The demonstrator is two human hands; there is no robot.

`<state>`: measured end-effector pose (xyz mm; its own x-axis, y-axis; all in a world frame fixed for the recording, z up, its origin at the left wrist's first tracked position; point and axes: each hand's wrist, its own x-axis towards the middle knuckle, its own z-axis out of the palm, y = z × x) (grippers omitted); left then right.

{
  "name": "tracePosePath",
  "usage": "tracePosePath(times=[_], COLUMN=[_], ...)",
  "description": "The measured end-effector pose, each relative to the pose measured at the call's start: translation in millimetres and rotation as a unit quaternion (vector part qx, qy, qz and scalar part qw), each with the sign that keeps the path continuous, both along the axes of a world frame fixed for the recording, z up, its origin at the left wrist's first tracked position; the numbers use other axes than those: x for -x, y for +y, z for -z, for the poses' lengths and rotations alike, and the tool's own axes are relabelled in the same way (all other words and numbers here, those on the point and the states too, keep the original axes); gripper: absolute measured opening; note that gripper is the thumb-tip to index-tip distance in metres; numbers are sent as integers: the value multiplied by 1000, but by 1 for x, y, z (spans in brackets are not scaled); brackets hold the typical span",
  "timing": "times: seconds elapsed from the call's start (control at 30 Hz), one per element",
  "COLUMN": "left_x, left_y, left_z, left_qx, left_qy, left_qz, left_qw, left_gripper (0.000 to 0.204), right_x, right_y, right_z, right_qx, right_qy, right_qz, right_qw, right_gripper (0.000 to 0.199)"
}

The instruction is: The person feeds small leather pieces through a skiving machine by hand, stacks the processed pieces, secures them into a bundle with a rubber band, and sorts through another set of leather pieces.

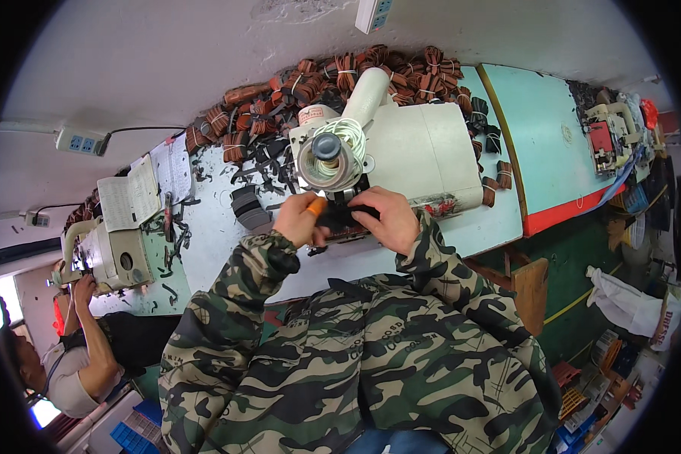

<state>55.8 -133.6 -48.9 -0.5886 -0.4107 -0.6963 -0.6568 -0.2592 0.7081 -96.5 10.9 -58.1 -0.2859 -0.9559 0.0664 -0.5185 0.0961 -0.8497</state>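
Observation:
Both of my hands meet at the front of an off-white bench machine (424,151). My left hand (299,221) is closed, with a short orange stick-like thing (317,206), perhaps a tool handle, between thumb and forefinger. From the other side, my right hand (392,219) pinches a black strip-like piece (343,219) with thumb and fingers. This piece lies under the machine's head, and its far part is hidden. Above the hands sits a round clear-rimmed part with a dark knob (327,146), ringed by a coil of white cord (352,135).
Tied bundles of brown strips (303,87) crowd the back of the pale table (219,250). Stacked black pieces (248,208) lie left of my hands. At far left another person (91,363) works at a similar machine (113,257). A wooden stool (530,295) stands right.

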Motion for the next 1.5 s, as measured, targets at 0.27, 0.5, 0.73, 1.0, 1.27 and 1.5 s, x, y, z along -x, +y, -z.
tracePosePath(times=[0.27, 0.5, 0.73, 1.0, 1.27, 1.5], left_x=[-26, -6, -14, -36, -102, -140], left_y=[-17, 8, -7, 4, -20, -40], left_z=[18, 9, 13, 7, 62, 124], left_qx=[-163, -55, -93, 10, 163, 572], left_qy=[106, 90, 108, 155, 91, -57], left_qz=[-78, -122, -64, -107, -228, -2], left_qw=[978, 987, 988, 982, 955, 818], left_gripper=[24, 16, 17, 22, 23, 59], right_x=[3, 11, 16, 62, 43, 70], right_y=[7, 8, 5, 23, 19, 15], right_z=[-7, -10, -10, 22, 26, 19], right_qx=[-54, -71, -16, 113, 169, 123], right_qy=[-54, -67, -2, 262, 284, 281], right_qz=[74, -3, 81, 184, 190, 243], right_qw=[994, 995, 997, 941, 925, 920], right_gripper=[22, 24, 26, 38, 19, 17])
